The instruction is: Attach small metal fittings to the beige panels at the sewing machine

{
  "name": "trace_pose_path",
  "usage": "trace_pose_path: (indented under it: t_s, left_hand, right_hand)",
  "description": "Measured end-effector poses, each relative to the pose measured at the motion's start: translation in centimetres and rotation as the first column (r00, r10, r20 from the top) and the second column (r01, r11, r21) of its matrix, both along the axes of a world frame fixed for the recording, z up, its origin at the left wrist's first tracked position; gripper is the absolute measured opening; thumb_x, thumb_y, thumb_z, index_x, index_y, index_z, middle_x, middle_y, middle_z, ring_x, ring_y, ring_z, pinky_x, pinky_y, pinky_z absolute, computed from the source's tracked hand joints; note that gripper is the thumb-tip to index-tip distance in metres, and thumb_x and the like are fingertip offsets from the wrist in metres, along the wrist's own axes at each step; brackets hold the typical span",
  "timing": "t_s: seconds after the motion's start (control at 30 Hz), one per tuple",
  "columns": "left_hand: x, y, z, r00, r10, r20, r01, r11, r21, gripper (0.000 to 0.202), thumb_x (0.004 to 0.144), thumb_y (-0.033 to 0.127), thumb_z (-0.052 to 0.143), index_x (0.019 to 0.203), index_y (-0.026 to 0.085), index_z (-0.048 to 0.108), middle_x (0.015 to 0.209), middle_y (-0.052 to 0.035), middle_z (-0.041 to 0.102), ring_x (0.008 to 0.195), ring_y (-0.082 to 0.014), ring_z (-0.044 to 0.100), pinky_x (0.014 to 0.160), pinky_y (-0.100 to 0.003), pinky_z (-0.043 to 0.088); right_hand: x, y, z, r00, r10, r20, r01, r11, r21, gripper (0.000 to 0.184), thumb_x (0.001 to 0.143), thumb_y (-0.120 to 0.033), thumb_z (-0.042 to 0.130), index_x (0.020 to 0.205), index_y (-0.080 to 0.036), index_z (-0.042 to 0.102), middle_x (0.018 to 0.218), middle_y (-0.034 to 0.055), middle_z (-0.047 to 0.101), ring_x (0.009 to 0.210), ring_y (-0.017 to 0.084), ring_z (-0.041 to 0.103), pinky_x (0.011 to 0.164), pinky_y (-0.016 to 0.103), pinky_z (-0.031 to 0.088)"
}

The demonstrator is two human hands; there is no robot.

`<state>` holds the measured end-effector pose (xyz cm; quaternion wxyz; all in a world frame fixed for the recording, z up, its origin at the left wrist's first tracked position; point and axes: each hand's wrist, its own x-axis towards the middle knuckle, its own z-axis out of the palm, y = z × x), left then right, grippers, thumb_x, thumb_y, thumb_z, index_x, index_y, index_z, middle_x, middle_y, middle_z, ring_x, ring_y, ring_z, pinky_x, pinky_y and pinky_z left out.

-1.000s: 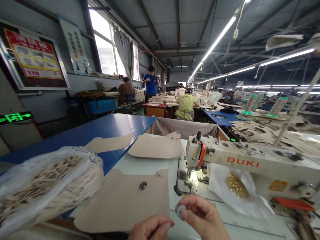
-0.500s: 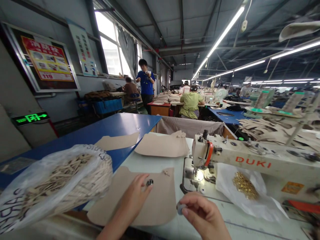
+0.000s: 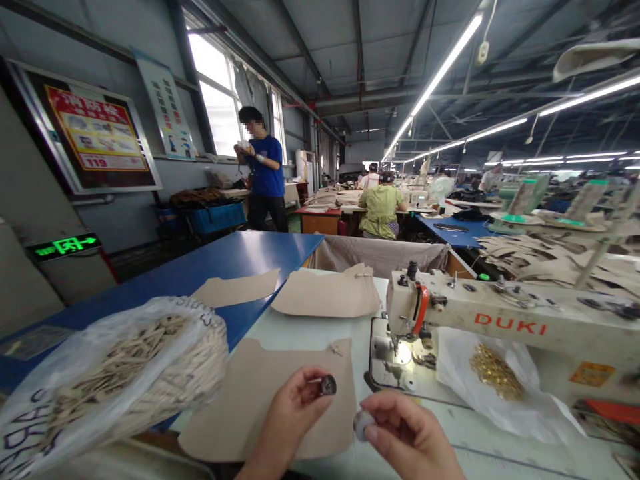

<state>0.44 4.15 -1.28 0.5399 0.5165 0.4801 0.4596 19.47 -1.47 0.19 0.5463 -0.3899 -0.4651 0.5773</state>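
My left hand pinches a small dark metal snap piece and holds it just above a tan cut leather panel lying on the sewing table. My right hand is closed on a small grey round piece held between thumb and fingers, close to the left hand. Both hands sit at the near edge, in front of the white DUKI sewing machine.
A clear plastic bag of tan strips lies at the left. More tan panels lie behind, one on a blue table. A plastic bag with gold fittings sits under the machine arm. Other workers stand and sit farther back.
My left hand reached to the snap piece on the panel, took hold of it and lifted it toward my right hand. The person in blue walked nearer at the left.
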Motion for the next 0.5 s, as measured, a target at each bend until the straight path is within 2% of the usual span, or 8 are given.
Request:
trace_pose_path:
  t_s: [0.1, 0.2, 0.4, 0.5]
  left_hand:
    - [1.3, -2.1, 0.8, 0.979, -0.022, 0.204, 0.021, 1.000, 0.008, 0.036, 0.055, 0.026, 0.081, 0.084, 0.019, 0.061, 0.089, -0.0037, 0.070, 0.084, -0.0192, 0.066, 0.078, -0.027, 0.052]
    - [1.9, -3.4, 1.3, 0.965, 0.015, 0.263, -0.028, 0.999, 0.045, 0.033, 0.056, 0.029, 0.083, 0.082, 0.020, 0.064, 0.093, -0.0030, 0.069, 0.083, -0.0182, 0.066, 0.074, -0.025, 0.053]
    - [1.9, -4.3, 2.1, 0.989, -0.093, 0.115, 0.078, 0.988, 0.131, 0.020, 0.063, 0.023, 0.077, 0.081, 0.022, 0.068, 0.096, -0.0028, 0.069, 0.087, -0.0189, 0.067, 0.078, -0.023, 0.054]
    - [2.3, -4.8, 2.8, 0.996, -0.068, 0.060, 0.060, 0.990, 0.130, 0.017, 0.066, 0.019, 0.072, 0.082, 0.022, 0.069, 0.095, -0.0029, 0.069, 0.087, -0.0195, 0.067, 0.078, -0.022, 0.054]
  right_hand:
    - [-0.7, 0.3, 0.6, 0.987, 0.068, -0.144, -0.076, 0.996, -0.053, 0.032, 0.063, -0.040, 0.079, 0.084, -0.019, 0.068, 0.074, 0.0008, 0.068, 0.069, 0.010, 0.059, 0.065, 0.019, 0.044]
    - [-1.1, 0.4, 1.1, 0.968, 0.087, -0.236, -0.103, 0.993, -0.057, 0.032, 0.061, -0.036, 0.082, 0.081, -0.017, 0.066, 0.075, 0.0006, 0.069, 0.068, 0.008, 0.060, 0.064, 0.018, 0.043]
    - [-1.0, 0.4, 1.5, 0.959, 0.068, -0.275, -0.093, 0.992, -0.080, 0.034, 0.057, -0.034, 0.084, 0.076, -0.016, 0.063, 0.070, 0.0000, 0.068, 0.062, 0.008, 0.059, 0.061, 0.020, 0.045]
    - [-0.8, 0.5, 1.5, 0.952, 0.090, -0.293, -0.124, 0.987, -0.099, 0.037, 0.054, -0.036, 0.085, 0.074, -0.015, 0.061, 0.064, -0.0008, 0.066, 0.055, 0.008, 0.057, 0.056, 0.021, 0.045]
